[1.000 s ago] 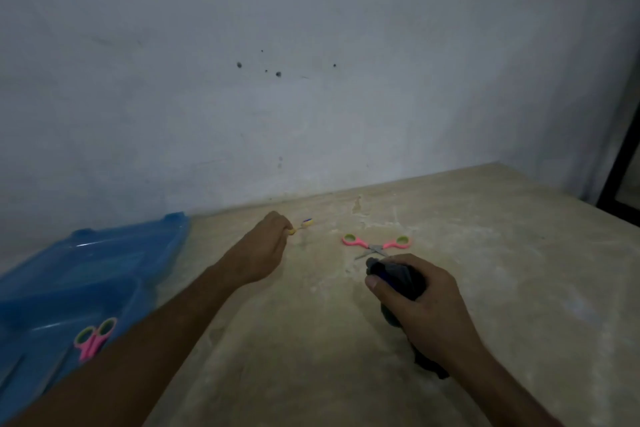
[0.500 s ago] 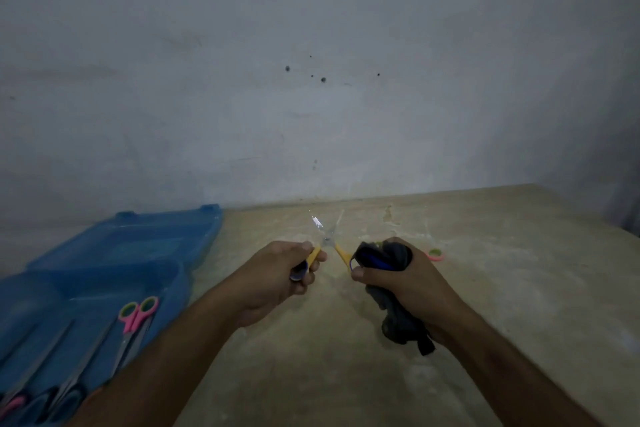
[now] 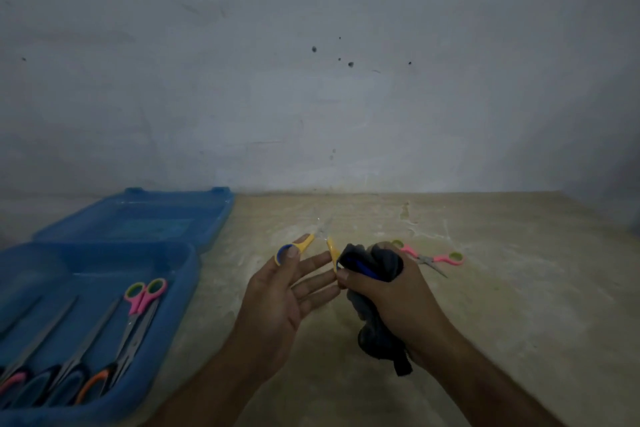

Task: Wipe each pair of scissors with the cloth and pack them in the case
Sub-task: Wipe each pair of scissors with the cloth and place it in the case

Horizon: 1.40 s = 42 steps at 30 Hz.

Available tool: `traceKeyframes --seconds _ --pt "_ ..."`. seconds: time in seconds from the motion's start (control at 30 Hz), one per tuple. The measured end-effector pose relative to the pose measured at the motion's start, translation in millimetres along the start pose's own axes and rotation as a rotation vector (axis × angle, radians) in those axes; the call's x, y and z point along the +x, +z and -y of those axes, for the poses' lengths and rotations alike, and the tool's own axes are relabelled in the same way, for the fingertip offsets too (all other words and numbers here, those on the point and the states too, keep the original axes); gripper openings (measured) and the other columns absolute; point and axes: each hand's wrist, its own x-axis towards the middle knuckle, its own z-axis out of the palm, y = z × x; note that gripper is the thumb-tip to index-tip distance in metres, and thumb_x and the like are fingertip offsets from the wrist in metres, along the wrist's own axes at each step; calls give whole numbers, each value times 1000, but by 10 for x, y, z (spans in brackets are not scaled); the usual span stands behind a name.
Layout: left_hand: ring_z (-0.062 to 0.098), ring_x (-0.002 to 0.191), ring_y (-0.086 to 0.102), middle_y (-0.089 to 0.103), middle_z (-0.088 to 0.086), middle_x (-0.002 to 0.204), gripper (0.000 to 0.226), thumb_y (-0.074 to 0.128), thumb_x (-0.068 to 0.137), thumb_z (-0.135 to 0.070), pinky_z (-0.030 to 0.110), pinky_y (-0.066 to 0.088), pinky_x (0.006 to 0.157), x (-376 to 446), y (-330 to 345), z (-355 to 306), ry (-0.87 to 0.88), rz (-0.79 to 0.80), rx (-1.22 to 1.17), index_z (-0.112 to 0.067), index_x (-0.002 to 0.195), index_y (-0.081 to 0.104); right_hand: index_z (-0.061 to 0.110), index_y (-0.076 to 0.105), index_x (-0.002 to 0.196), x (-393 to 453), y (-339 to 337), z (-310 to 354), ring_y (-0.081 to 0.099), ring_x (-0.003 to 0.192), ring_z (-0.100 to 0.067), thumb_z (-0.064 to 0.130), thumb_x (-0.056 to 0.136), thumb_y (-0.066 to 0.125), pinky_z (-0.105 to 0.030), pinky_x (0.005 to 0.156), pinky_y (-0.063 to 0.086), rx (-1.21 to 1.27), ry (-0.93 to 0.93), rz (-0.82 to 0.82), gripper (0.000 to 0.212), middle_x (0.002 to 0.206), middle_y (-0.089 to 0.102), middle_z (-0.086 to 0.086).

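Half a second on, the left hand (image 3: 277, 302) has unfurled from its fist: palm up at centre frame, its four fingers (image 3: 313, 262) are spread apart and extended toward the right, while the thumb passes through one blue-lined loop of the yellow scissors (image 3: 300, 246). Those scissors stand open in a V, handles low and blades pointing up toward the wall (image 3: 311, 97); the blade tips are faint and blurred against the surface behind. Their second yellow handle runs down to the right and meets the right hand (image 3: 388, 295), which is clenched around a dark cloth (image 3: 372, 265). That cloth bulges above the knuckles and hangs in a tail below the wrist, with a blue streak showing in its folds; whether the right fingers also pinch the scissor handle cannot be told.

Behind the right hand, right of centre, a pair of pink scissors (image 3: 434, 258) with green-lined loops lies open on the beige tabletop (image 3: 502, 305), partly hidden by the knuckles.

At lower left, the blue case (image 3: 187, 274) lies open, its lid flat behind it toward the wall. Several pairs already rest inside side by side, among them a pink-and-green pair (image 3: 143, 296) with blades pointing toward the bottom edge and an orange-handled pair (image 3: 91, 386) near the lower rim.
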Motion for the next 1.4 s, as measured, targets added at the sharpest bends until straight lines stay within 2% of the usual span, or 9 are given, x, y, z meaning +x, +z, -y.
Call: traceKeyframes --seconds 0.13,0.37,0.5,0.63,0.7,0.9,1.13,1.27,1.4 --pt "35 92 76 76 22 108 32 41 106 -26 39 64 75 49 -81 -22 61 -37 75 -12 124 63 -1 45 88 51 -69 52 45 40 -25 23 92 74 -35 44 39 -21 -68 43 38 53 49 -25" --pt "34 77 76 78 18 97 29 40 106 -24 40 64 67 63 -145 103 138 -36 302 -18 116 67 18 60 97 102 -216 -34 56 54 -19 7 91 72 -32 54 42 -103 -181 29 17 67 56 -2" --pt "37 76 76 78 18 95 28 44 104 -28 44 63 68 68 -158 185 139 -41 392 -18 115 67 17 61 92 38 -163 -107 57 65 -31 32 90 73 -45 59 48 -241 -323 -18 19 73 54 -6" --pt "39 77 76 79 14 93 28 45 104 -30 47 63 70 13 -144 249 161 -10 496 -19 115 68 28 70 96 24 -64 -157 63 77 -10 35 94 70 -34 66 50 -474 -490 -86 7 84 67 9" --pt "37 75 77 79 13 91 27 43 105 -29 47 63 69 -30 -122 262 180 18 538 -20 109 69 26 73 101 18 -7 -203 66 81 -11 38 95 67 -33 69 52 -538 -533 -81 15 89 71 8" --pt "35 69 76 79 13 86 26 43 105 -23 43 64 61 -45 -96 230 173 32 558 -13 108 67 26 65 82 64 -46 -246 54 59 -11 45 91 64 -36 51 45 -585 -473 -186 21 65 58 8" --pt "35 67 74 79 15 88 28 43 106 -25 40 63 58 -25 -85 257 93 -8 515 -10 112 66 30 69 101 82 10 -274 67 71 -9 39 89 68 -42 60 56 -416 -399 -175 14 80 71 10" --pt "37 68 74 79 16 90 29 43 106 -26 41 62 59 -25 -89 270 95 -4 504 -9 112 65 30 68 98 98 -10 -306 67 71 -11 32 89 70 -43 60 55 -403 -393 -165 9 79 70 9" --pt "30 62 75 79 17 88 29 42 106 -26 35 61 54 -8 -129 233 94 -18 469 -10 110 66 27 70 92 180 -207 -329 66 73 -8 26 87 73 -37 61 54 -425 -342 -314 6 77 69 11"
